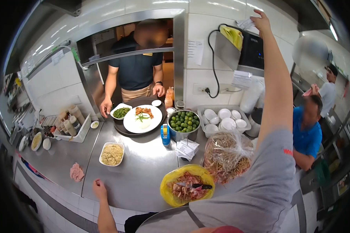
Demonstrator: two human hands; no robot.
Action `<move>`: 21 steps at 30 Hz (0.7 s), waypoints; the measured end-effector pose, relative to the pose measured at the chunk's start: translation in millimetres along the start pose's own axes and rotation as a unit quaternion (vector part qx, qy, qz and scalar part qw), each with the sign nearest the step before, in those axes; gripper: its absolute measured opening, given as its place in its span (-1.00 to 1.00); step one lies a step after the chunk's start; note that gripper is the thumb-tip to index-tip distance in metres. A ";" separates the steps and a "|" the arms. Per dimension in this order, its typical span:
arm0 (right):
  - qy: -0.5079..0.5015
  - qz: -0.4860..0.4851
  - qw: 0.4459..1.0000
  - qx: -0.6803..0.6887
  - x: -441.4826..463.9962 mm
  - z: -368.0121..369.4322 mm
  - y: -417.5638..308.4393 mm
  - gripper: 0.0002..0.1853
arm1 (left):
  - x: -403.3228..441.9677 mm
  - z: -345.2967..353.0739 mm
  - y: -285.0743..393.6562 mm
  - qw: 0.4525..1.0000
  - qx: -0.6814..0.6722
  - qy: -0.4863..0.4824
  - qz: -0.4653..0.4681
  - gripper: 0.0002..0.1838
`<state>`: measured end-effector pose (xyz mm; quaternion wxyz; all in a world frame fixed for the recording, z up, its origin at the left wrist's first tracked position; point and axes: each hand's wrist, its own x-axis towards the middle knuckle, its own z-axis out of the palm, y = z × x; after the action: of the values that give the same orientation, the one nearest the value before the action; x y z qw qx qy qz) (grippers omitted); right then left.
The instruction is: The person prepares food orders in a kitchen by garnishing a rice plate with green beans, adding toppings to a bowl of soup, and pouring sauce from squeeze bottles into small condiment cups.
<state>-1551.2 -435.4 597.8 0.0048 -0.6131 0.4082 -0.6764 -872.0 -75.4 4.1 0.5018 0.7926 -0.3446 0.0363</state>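
Observation:
My right hand (261, 22) is raised high at the wall, beside a black printer (251, 48), its fingers closed on a white paper slip (245, 24). Low over the counter's front edge is my left hand (99, 189), fingers curled in, with nothing visible in them. Ahead of it stands a square white bowl of pale, crumbly food (112, 154). A pink cloth (76, 172) lies to its left. Several printed slips (187, 149) lie by a blue tape dispenser (165, 134) in the middle of the counter.
Behind the pass window a person (136, 70) touches a bowl of greens (121, 112) beside a white plate (151, 126) on a round tray. Limes (184, 121), a bin of small dishes (225, 119), a clear bag (227, 155) and a yellow-lined bowl (167, 186) crowd the right.

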 end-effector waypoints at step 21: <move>-0.496 0.062 0.677 0.541 -423.3 317.9 -302.7 -0.71 | 91.2 -120.2 276.8 0.547 -0.789 -0.279 -0.013 -0.16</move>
<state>-1031.7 -192.7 390.3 0.5787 -0.7225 -0.0538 -0.3745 -929.3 -94.9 313.4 0.8045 0.0524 -0.3465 -0.4795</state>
